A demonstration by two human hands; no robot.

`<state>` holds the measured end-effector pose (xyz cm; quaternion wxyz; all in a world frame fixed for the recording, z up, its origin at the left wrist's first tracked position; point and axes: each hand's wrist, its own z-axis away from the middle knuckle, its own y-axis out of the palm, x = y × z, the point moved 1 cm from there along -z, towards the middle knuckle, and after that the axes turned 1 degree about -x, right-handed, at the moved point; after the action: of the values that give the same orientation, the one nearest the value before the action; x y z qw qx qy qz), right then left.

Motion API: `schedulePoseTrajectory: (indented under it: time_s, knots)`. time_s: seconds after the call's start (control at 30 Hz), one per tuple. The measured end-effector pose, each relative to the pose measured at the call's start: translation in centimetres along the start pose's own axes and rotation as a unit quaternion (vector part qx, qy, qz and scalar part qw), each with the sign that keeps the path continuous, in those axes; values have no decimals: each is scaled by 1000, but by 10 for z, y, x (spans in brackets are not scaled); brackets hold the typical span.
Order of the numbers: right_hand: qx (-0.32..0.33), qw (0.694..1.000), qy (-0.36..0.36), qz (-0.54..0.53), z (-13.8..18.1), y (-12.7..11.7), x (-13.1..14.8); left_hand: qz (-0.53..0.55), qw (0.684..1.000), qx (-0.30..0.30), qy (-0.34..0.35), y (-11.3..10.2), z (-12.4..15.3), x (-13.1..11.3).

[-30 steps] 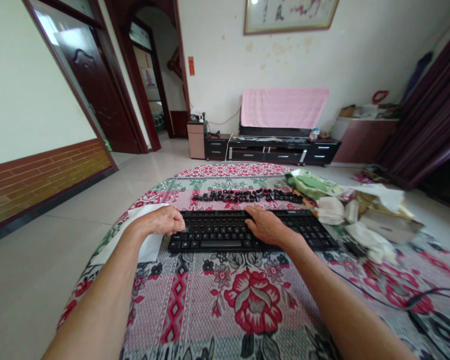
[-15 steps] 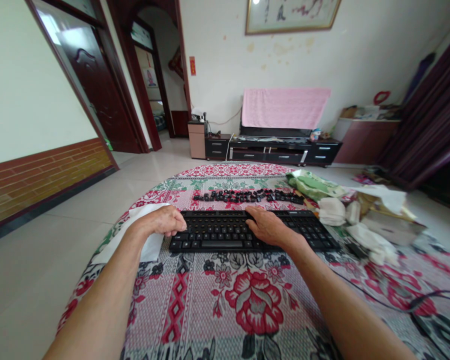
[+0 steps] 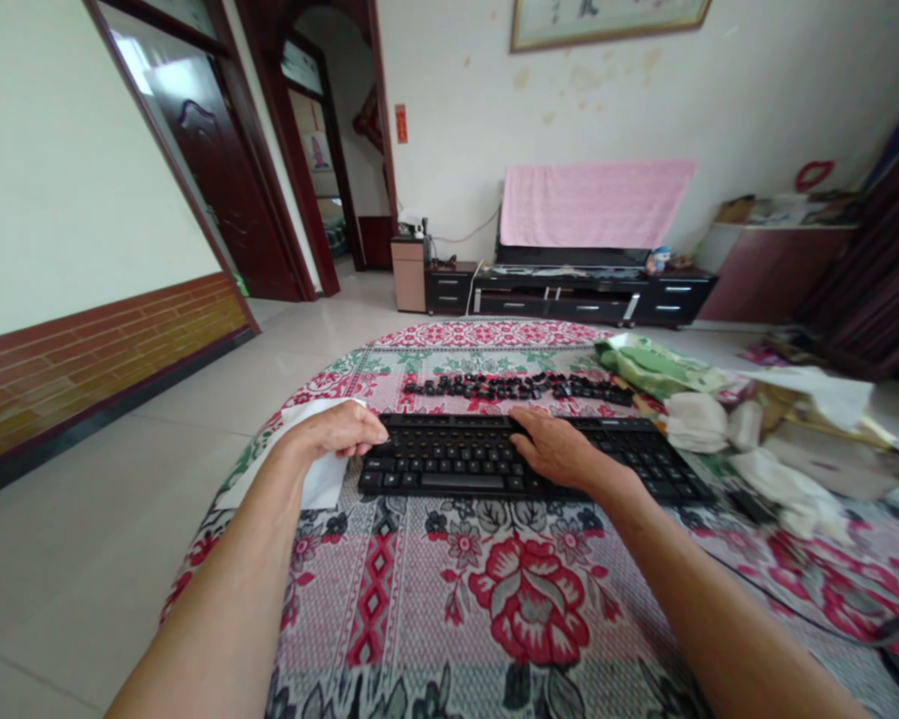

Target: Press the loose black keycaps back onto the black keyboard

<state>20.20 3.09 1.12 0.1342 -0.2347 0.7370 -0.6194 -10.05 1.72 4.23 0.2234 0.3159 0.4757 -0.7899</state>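
Note:
A black keyboard (image 3: pixel 486 459) lies across a table covered with a red floral cloth (image 3: pixel 524 609). My left hand (image 3: pixel 337 431) is at the keyboard's left end. Its fingers are curled together, with the tips at the far left corner, and I cannot see anything in them. It rests over a white sheet of paper (image 3: pixel 319 479). My right hand (image 3: pixel 561 449) lies palm down on the middle of the keyboard, its fingers stretched toward the top row. A row of loose black keycaps (image 3: pixel 516 385) lies on the cloth just behind the keyboard.
To the right of the keyboard are white wads of tissue (image 3: pixel 696 421), a green bag (image 3: pixel 651 364) and crumpled paper (image 3: pixel 831 394). Beyond the table are tiled floor, a low black TV cabinet (image 3: pixel 584 295) under a pink cloth, and doorways at the left.
My left hand has slid from the left-hand keys up to the keyboard's far left corner. The view has shifted a little to the left. My right hand stays on the keys.

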Motion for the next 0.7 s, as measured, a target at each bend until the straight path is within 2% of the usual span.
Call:
schedulePoseTrajectory:
  time_s: [0.27, 0.5, 0.7]
  knots:
    - [-10, 1000, -6, 7, 0, 1, 0, -17, 1000, 24, 9, 1, -2, 2]
    - [-13, 1000, -9, 6, 0, 2, 0, -26, 999, -9, -20, 1, -2, 1]
    - [-16, 1000, -9, 9, 0, 1, 0, -34, 999, 1, -21, 2, -4, -1]
